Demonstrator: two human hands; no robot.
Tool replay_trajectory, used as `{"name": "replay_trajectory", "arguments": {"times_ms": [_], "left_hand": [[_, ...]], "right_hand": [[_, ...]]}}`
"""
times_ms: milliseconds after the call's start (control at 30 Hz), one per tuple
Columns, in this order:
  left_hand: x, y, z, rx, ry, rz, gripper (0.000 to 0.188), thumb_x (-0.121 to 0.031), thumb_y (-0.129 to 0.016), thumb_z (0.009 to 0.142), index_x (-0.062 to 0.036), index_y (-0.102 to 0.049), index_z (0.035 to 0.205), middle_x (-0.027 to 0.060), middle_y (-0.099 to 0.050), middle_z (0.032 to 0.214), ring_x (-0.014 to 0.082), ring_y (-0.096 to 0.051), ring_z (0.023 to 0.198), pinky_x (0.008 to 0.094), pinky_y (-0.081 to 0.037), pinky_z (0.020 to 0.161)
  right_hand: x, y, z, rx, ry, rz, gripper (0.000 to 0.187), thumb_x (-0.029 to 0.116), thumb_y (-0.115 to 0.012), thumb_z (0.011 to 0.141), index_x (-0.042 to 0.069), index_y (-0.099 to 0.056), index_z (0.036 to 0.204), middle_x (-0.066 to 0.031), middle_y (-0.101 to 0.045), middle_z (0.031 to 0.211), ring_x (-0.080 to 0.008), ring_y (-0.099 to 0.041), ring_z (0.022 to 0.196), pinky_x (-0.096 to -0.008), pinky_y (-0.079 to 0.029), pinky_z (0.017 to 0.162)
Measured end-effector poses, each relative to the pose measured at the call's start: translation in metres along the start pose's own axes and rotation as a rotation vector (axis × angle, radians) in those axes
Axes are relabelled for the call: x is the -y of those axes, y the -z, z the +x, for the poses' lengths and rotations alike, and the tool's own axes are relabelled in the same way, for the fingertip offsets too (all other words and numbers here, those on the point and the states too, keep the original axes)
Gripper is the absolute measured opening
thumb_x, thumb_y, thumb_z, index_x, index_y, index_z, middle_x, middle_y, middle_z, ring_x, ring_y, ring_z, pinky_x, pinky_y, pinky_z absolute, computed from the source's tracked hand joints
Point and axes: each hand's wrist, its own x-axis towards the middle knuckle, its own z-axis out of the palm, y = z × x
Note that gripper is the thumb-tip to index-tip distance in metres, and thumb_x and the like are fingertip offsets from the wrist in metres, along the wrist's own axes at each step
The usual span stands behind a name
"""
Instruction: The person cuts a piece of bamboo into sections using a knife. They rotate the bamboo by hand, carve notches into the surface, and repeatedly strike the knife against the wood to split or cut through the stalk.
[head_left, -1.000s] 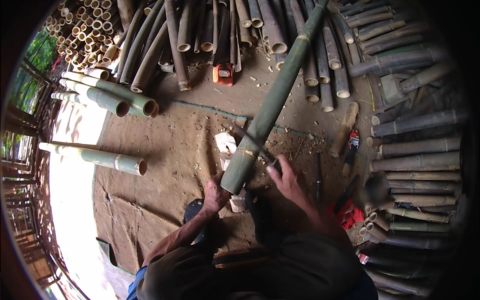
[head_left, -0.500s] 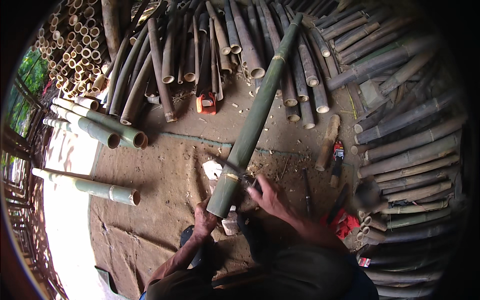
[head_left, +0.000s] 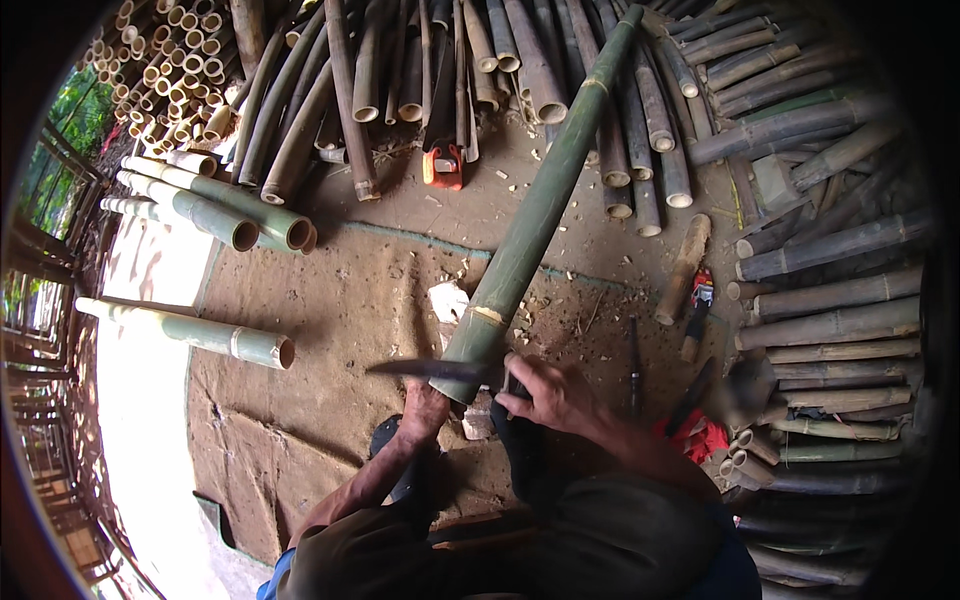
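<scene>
Frame centre: left hand [head_left: 424,412] holds green bamboo pole [head_left: 541,210] near its lower end; right hand [head_left: 550,394] grips dark blade [head_left: 432,370] across pole.

Daylight pours in on the left by the leaves [head_left: 85,110], burning one strip of ground [head_left: 140,420] to flat white. The brown mat [head_left: 300,340] lies in soft shade, and the long green pole [head_left: 545,205] catches only a dull sheen. Over on the right, the stacked poles [head_left: 840,325] sink into gloom around a dark, blurred patch [head_left: 748,390]. The slatted wall [head_left: 45,400] bends at the rim; black swallows the corners.
</scene>
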Motion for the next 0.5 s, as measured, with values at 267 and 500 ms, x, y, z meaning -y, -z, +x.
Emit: {"name": "replay_trajectory", "arguments": {"times_ms": [267,500], "left_hand": [[-0.033,-0.009,-0.007,0.047,0.344,-0.724,0.048,-0.045,-0.067,0.107,0.0008,-0.069,0.121,0.0109,-0.072,0.085,0.0175,-0.068,0.065,0.0324,-0.056,0.056],[-0.047,-0.022,-0.007,0.095,0.426,-0.845,0.044,-0.042,-0.066,0.108,0.0007,-0.068,0.117,0.0124,-0.071,0.088,0.0176,-0.066,0.062,0.0335,-0.054,0.053]], "right_hand": [[-0.015,-0.009,-0.012,0.001,-0.235,0.076,0.038,0.037,-0.072,0.104,0.003,-0.059,0.113,-0.0188,-0.074,0.093,-0.0404,-0.073,0.076,-0.0495,-0.058,0.065],[-0.055,-0.010,-0.019,-0.258,-0.547,0.097,0.032,0.035,-0.068,0.107,0.005,-0.059,0.111,-0.0178,-0.069,0.082,-0.0391,-0.070,0.071,-0.0486,-0.054,0.062]]}}
